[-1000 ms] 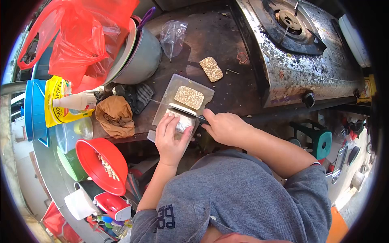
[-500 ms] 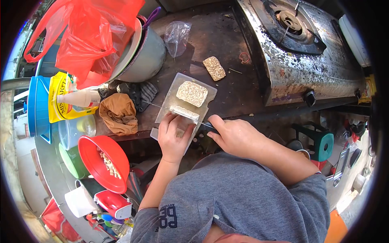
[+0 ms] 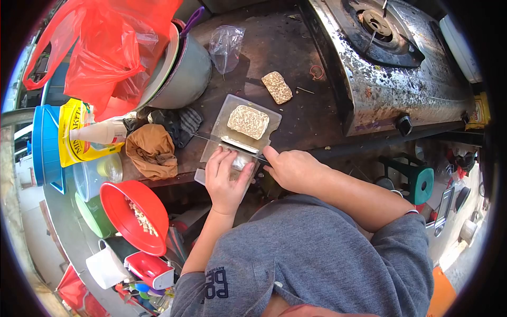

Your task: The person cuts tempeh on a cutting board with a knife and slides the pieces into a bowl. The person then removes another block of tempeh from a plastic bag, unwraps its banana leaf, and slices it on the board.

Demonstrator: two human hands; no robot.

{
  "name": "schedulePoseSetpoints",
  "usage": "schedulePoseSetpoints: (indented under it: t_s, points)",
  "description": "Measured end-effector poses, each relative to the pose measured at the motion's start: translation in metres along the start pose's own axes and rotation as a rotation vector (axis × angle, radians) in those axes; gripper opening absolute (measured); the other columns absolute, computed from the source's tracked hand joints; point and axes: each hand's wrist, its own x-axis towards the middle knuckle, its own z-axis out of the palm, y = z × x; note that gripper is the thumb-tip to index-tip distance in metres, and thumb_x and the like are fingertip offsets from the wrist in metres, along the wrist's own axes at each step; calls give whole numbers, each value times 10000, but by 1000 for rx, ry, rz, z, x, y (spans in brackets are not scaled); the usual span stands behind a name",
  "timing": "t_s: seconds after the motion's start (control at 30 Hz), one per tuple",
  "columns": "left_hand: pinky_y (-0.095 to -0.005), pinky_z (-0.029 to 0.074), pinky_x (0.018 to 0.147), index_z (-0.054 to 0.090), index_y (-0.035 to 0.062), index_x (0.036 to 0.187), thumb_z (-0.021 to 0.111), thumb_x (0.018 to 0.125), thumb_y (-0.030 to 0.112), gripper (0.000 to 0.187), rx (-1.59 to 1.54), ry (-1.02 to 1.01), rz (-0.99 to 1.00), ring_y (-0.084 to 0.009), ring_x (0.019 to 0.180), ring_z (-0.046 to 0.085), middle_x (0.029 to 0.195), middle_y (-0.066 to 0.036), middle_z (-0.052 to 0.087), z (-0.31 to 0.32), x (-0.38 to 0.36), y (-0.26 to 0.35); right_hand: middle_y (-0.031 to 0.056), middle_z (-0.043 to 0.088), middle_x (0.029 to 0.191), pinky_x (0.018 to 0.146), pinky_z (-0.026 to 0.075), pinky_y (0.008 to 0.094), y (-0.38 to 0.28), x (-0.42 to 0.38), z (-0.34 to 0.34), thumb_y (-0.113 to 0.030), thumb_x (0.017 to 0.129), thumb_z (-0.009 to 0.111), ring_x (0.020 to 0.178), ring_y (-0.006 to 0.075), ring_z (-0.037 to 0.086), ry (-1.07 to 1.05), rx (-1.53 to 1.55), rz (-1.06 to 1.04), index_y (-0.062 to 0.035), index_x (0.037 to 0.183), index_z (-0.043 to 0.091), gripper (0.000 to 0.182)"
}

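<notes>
Two hands: left hand (image 3: 226, 179) fingers flat on tempeh block (image 3: 238, 160); right hand (image 3: 293, 169) grips knife (image 3: 227, 142).
Change: blade has moved back across the block, so slicing goes on.

We note a dark worn counter (image 3: 296, 113); on it lie a clear cutting board (image 3: 224, 111), loose tempeh block (image 3: 277, 87), brown cloth (image 3: 153, 150), gas stove (image 3: 391, 68)
</notes>
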Motion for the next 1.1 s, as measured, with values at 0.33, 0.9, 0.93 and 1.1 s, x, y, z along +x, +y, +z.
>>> schedulePoseSetpoints:
  t_s: [0.33, 0.9, 0.93, 1.1]
  points:
    - [-406, 455, 935, 639, 27, 1024, 805, 672, 135, 404, -172, -15, -42, -338, 1085, 573, 1087, -144, 614, -11, 1, -1, 258, 633, 774, 651, 488, 515, 24, 7, -3, -277, 927, 517, 748, 452, 617, 188, 152, -115, 2, 1004, 421, 305]
    - [-431, 434, 870, 625, 36, 1000, 797, 661, 151, 398, -26, -26, -16, -349, 1039, 537, 1079, -137, 581, -7, -8, -9, 218, 622, 679, 571, 497, 485, -15, -34, -3, -223, 913, 533, 659, 408, 628, 102, -41, -21, -16, 991, 414, 252]
    - [-430, 432, 875, 624, 34, 1007, 799, 664, 155, 404, -28, -26, -2, -349, 1049, 534, 1081, -136, 583, -7, -8, -9, 221, 629, 701, 589, 499, 489, -14, -29, -2, -216, 916, 519, 678, 412, 631, 79, -40, -12, -5, 984, 411, 247]
    - [-427, 430, 912, 630, 36, 1027, 803, 680, 170, 410, -42, -15, 8, -348, 1081, 534, 1100, -132, 587, -6, -9, -12, 238, 630, 717, 606, 495, 503, -5, -4, 10, -234, 922, 515, 689, 417, 629, 41, -27, 19, -6, 1018, 413, 267]
